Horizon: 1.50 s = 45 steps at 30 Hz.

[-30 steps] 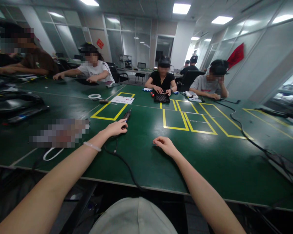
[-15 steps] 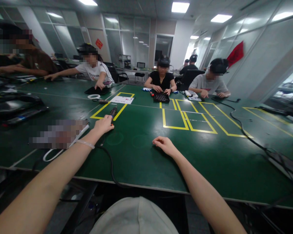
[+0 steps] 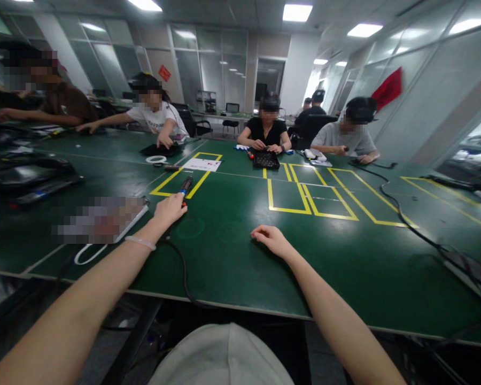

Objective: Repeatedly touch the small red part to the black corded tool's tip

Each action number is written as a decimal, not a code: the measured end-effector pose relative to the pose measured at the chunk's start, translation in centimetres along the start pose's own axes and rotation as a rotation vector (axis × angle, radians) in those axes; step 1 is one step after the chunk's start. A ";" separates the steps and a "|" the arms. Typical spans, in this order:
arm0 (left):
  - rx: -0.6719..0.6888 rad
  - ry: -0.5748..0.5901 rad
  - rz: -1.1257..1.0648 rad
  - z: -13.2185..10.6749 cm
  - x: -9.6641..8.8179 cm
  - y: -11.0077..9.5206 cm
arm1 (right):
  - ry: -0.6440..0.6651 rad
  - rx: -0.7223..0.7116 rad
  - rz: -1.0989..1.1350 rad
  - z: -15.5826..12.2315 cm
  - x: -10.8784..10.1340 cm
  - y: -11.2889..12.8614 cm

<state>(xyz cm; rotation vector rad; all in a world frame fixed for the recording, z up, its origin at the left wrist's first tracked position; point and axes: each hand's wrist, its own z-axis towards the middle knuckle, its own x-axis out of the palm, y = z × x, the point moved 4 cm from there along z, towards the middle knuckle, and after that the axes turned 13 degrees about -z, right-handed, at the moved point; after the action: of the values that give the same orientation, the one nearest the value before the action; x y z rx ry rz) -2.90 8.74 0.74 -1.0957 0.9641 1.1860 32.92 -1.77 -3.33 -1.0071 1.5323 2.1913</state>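
My left hand (image 3: pixel 169 209) is stretched forward over the green table (image 3: pixel 240 256) and grips the rear end of a black corded tool with a blue and red band (image 3: pixel 185 186). The tool points away from me onto a yellow taped rectangle (image 3: pixel 184 182). Its black cable (image 3: pixel 182 267) trails back from my hand and drops over the near table edge. My right hand (image 3: pixel 269 238) rests on the table surface with its fingers loosely curled and nothing in it.
More yellow taped boxes (image 3: pixel 312 198) lie ahead on the right. A white paper (image 3: pixel 201 164), a white cable coil (image 3: pixel 156 159) and a black tray (image 3: pixel 265 160) sit farther off. Several people work along the far side. A black cable (image 3: pixel 409 222) crosses the right.
My left hand slid the tool to the left and forward, from the open table beside the yellow rectangle onto its near corner. The cable followed. My right hand stayed put.
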 end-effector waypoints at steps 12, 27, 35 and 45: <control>0.238 0.144 -0.908 -3.6 -0.2 -10.7 | -0.012 0.023 0.095 0.0 -0.6 -0.4; 0.740 0.166 -0.572 -9.9 0.6 -21.5 | 0.034 0.240 0.463 -0.2 -0.8 -0.9; 0.793 0.078 -0.518 -10.8 0.3 -21.5 | 0.078 0.143 0.510 0.1 0.1 -1.4; 0.501 -0.043 -0.386 -7.4 -2.3 -13.7 | 0.019 0.118 0.347 0.2 -0.6 -1.7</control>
<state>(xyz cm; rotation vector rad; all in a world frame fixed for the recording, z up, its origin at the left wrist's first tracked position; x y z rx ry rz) 10.32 0.55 3.17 -0.7987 0.9011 0.6046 34.23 -0.80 -4.09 -0.7739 1.9440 2.2793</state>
